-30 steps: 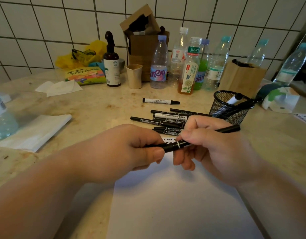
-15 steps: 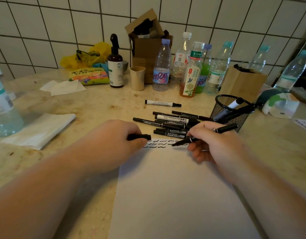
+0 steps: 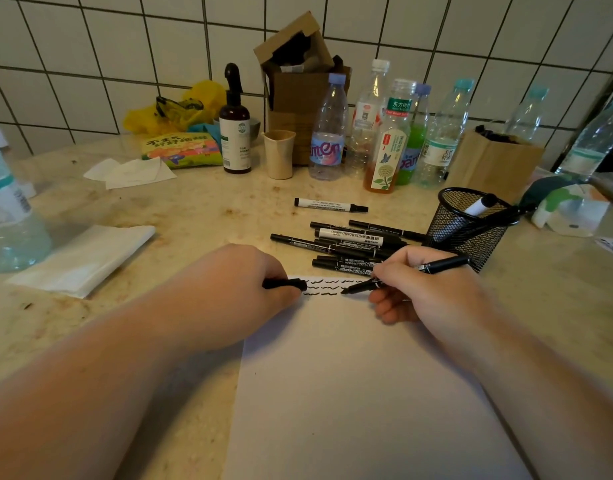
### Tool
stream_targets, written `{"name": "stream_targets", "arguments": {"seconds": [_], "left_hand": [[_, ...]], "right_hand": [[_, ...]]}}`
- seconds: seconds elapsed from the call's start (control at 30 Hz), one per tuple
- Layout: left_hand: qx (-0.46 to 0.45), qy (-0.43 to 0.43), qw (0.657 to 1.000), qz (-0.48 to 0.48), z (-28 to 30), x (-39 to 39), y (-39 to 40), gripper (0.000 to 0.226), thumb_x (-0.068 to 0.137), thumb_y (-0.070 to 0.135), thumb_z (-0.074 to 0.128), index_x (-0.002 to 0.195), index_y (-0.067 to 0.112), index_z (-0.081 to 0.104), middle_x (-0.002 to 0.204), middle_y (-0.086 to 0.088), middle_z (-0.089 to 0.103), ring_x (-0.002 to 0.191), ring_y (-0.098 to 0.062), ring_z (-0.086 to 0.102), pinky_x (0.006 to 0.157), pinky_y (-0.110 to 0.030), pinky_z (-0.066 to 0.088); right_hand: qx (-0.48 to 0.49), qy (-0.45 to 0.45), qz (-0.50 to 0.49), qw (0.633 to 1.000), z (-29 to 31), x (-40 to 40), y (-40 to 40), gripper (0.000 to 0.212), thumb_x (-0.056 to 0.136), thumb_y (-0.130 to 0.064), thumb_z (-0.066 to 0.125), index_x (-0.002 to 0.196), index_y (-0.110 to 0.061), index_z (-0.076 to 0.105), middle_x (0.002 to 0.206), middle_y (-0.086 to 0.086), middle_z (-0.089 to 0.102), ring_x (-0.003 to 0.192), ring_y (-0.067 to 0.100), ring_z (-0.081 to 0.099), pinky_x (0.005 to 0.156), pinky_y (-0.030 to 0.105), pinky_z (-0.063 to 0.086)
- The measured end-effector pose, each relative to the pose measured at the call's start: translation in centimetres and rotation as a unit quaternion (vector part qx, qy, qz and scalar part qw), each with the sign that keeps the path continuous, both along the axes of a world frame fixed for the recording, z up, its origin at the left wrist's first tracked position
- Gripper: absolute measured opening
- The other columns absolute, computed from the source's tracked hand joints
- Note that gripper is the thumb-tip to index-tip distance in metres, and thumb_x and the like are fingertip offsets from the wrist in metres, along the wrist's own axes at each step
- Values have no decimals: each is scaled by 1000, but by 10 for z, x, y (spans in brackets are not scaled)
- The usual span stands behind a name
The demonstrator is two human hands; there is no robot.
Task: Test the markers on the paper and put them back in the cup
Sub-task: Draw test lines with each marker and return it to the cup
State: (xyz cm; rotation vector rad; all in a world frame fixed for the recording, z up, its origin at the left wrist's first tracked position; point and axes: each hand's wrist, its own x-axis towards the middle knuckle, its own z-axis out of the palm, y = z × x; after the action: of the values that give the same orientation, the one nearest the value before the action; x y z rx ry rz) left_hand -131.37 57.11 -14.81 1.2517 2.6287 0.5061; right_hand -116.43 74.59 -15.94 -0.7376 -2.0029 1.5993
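Since a second ago, my left hand (image 3: 249, 289) has pulled the cap (image 3: 284, 284) off; its grip pinches it. My right hand (image 3: 422, 289) grips the marker (image 3: 402, 275), tip on the paper (image 3: 350, 375), cup (image 3: 471, 226) at two o'clock. Pressing unevenly could smear those squiggles.

A marker (image 3: 349, 235) reads "WHITEBOARD"; a bottle (image 3: 327, 133) label reads "anten".

head cam | looks forward-down, close | over table (image 3: 201, 216) toward tiled wall (image 3: 90, 57)

Black wavy lines (image 3: 327, 287) cross the white paper (image 3: 360, 393) beside a black mesh cup (image 3: 471, 226).
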Motion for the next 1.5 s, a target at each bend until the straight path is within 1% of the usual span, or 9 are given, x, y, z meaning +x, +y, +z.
{"name": "stream_targets", "arguments": {"seconds": [0.23, 0.53, 0.67, 0.8, 0.87, 1.03, 1.23, 1.37, 1.5], "left_hand": [[1, 2, 1000, 3, -1, -1, 1, 39, 91, 56, 50, 74, 23, 65, 68, 0, 68, 59, -16, 62, 59, -34, 53], [12, 3, 1000, -3, -1, -2, -1, 37, 90, 56, 51, 74, 27, 65, 67, 2, 67, 57, -12, 60, 56, -31, 49], [19, 0, 1000, -15, 0, 1, -2, 26, 91, 58, 50, 93, 39, 69, 72, 7, 65, 66, -6, 60, 57, -25, 47], [44, -8, 999, -29, 1, 3, -1, 21, 94, 52, 50, 99, 39, 66, 76, 8, 66, 68, -5, 58, 58, -22, 45], [63, -23, 997, -36, 2, 3, -1, 18, 96, 47, 50, 97, 37, 65, 73, 6, 65, 62, -5, 56, 54, -21, 42], [92, -40, 994, -37, 1, 2, 0, 16, 97, 44, 50, 91, 38, 64, 71, 7, 66, 56, -4, 53, 53, -20, 38], [117, -41, 991, -48, 0, 3, 1, 14, 96, 43, 51, 94, 38, 64, 76, 15, 67, 58, 2, 54, 47, -13, 39], [114, -45, 990, -67, 2, 5, 1, 13, 96, 44, 51, 99, 41, 64, 76, 15, 66, 65, 4, 55, 52, -11, 41], [110, -45, 990, -81, 4, 9, 1, 14, 94, 46, 52, 95, 40, 64, 79, 22, 67, 75, 5, 56, 58, -11, 41]], "right_hand": [[5, -7, -6, 1000, 0, -1, 1, 19, 92, -7, 65, 74, -2, 69, 68, 23, 72, 54, 26, 65, 53, 33, 54], [3, -7, -40, 999, 0, 3, 8, 19, 92, -7, 63, 75, -1, 68, 60, 15, 70, 50, 23, 63, 50, 32, 54], [8, 40, -78, 996, 1, 5, 12, 16, 93, -12, 66, 80, -4, 70, 58, 8, 69, 49, 17, 61, 49, 29, 52], [6, 69, -21, 997, 4, 8, 7, 16, 89, -19, 71, 74, -13, 73, 57, 5, 63, 50, 14, 55, 45, 23, 45], [-37, 107, 25, 993, 7, 9, 4, 12, 81, -25, 72, 74, -15, 76, 60, 7, 63, 53, 16, 56, 47, 24, 46], [-161, 154, 88, 971, 10, 8, 4, 27, 77, -28, 59, 79, -8, 78, 64, 16, 65, 56, 21, 59, 48, 28, 50], [-140, 142, 96, 975, 11, 9, 2, 18, 74, -21, 61, 76, -9, 75, 66, 18, 68, 57, 23, 63, 50, 28, 53], [-137, 125, 118, 975, 12, 11, -1, 23, 72, -19, 65, 87, -2, 66, 71, 21, 71, 60, 25, 66, 53, 28, 56], [-115, 111, 139, 977, 12, 10, -3, 19, 71, -21, 72, 84, -7, 75, 76, 20, 73, 62, 23, 68, 56, 27, 56]]}}
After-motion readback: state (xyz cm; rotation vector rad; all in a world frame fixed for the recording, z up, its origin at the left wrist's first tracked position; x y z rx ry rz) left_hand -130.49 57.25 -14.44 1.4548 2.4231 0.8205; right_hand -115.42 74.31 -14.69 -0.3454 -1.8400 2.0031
